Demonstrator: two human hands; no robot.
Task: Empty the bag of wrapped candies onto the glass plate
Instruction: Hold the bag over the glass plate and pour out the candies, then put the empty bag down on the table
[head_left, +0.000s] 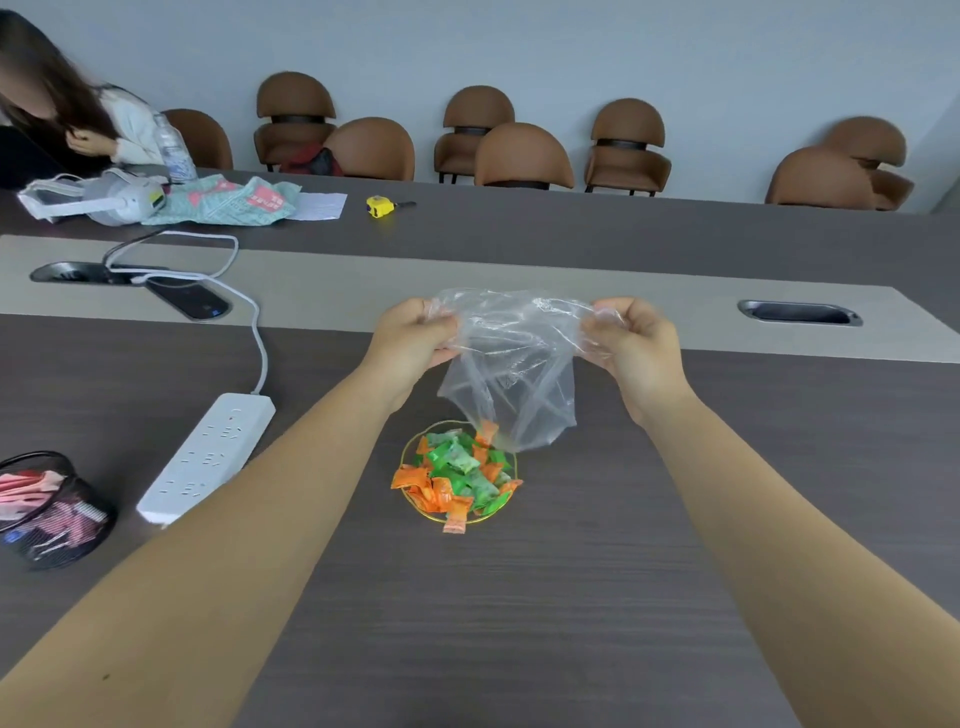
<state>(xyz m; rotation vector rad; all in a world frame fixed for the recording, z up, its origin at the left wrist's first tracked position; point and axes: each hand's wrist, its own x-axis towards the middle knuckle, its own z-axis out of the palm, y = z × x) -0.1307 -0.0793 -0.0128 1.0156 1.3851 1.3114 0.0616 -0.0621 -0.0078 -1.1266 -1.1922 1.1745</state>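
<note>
A clear plastic bag (511, 374) hangs upside down above the table, its mouth pointing down over the plate. My left hand (415, 332) grips its upper left corner and my right hand (631, 340) grips its upper right corner. Below it sits a small glass plate (409, 446) with a yellowish rim, heaped with green and orange wrapped candies (457, 475). One orange candy (487, 433) shows at the bag's mouth. Another orange candy (456, 521) lies over the plate's near rim.
A white power strip (208, 454) with its cable lies left of the plate. A black mesh basket (49, 512) stands at the left edge. A phone (189, 301), a yellow tape measure (380, 206), cloths and a seated person (67, 119) are further back. Brown chairs line the wall.
</note>
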